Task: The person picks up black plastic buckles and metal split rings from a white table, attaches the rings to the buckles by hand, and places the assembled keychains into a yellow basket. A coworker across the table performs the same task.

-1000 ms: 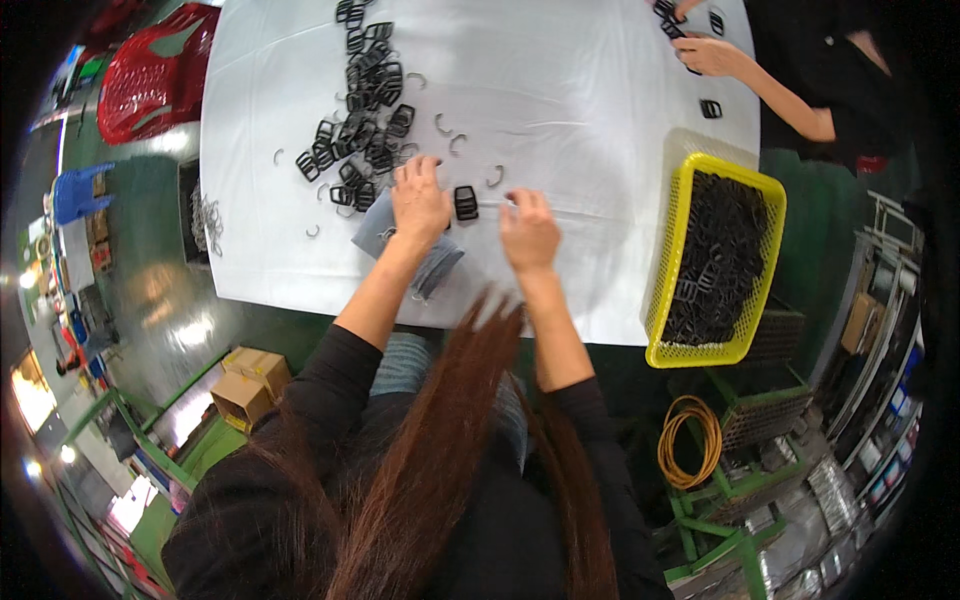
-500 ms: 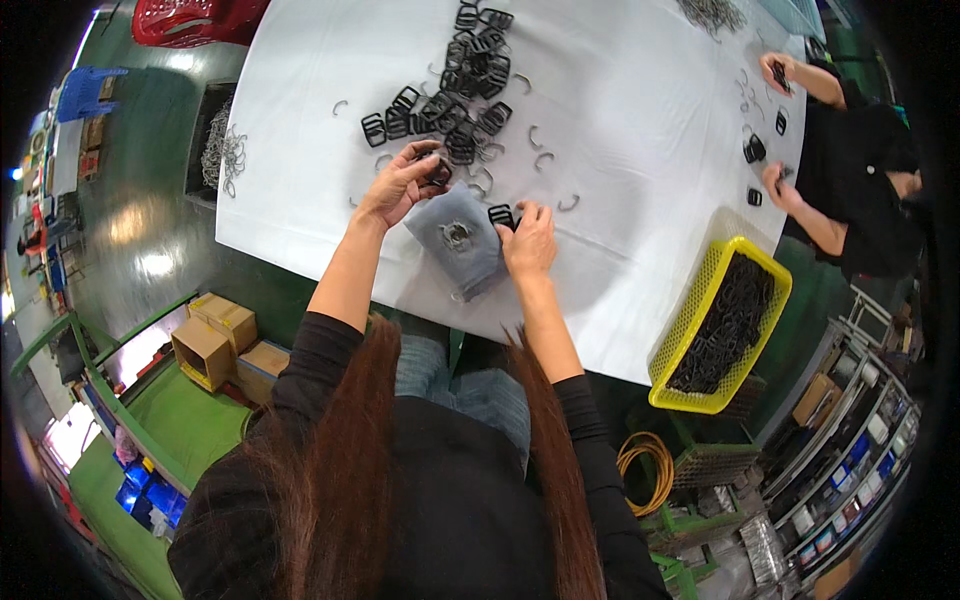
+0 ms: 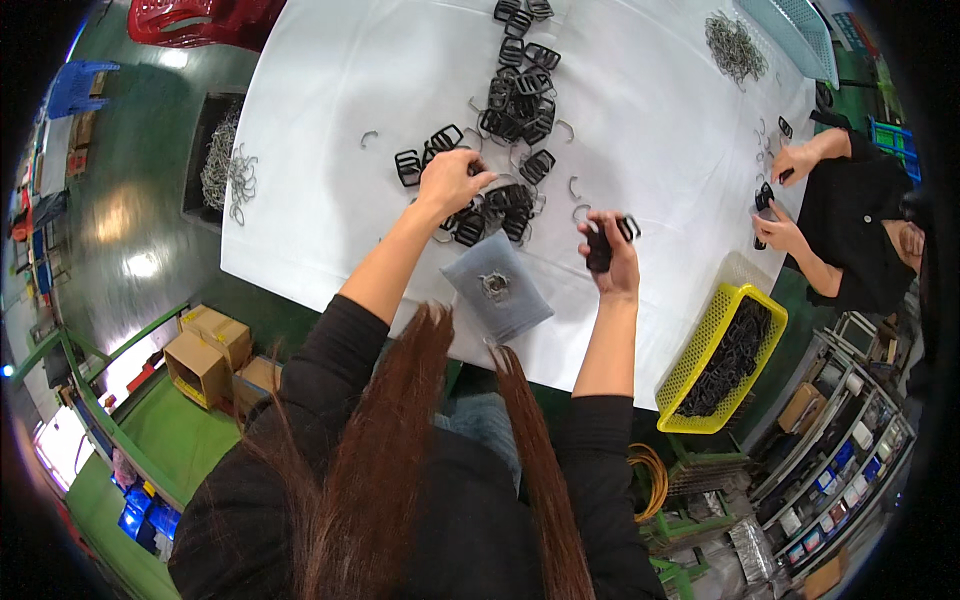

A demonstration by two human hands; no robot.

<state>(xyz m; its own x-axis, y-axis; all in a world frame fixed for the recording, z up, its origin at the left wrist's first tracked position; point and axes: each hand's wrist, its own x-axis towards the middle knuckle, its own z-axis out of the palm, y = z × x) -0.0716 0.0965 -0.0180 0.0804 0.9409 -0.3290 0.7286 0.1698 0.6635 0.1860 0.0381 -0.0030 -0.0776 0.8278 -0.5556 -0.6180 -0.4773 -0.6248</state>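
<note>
Black slotted buckles (image 3: 515,105) lie in a long heap across the white-covered table (image 3: 670,160), with loose curved metal wire pieces (image 3: 575,187) scattered round them. Over the heap's near left part, my left hand (image 3: 447,187) pinches a black buckle, mostly hidden by the fingers. My right hand (image 3: 617,262) is raised palm up to the right of the heap, its fingers wrapped round several black buckles (image 3: 600,248). Between my forearms lies a translucent bluish-grey block (image 3: 510,312), with a small cluster of wire pieces (image 3: 494,287) on its middle.
A yellow basket (image 3: 690,385) full of black parts stands at the table's right edge. Beyond it a co-worker's hands (image 3: 785,235) handle black buckles. Wire pieces fill a dark bin (image 3: 205,210) on the left and form a pile (image 3: 735,48) at the far right, near a light-blue basket (image 3: 800,35).
My right hand has left the block's side and moved right, now turned up with buckles in it. My left hand has shifted onto the heap. The view has shifted slightly.
</note>
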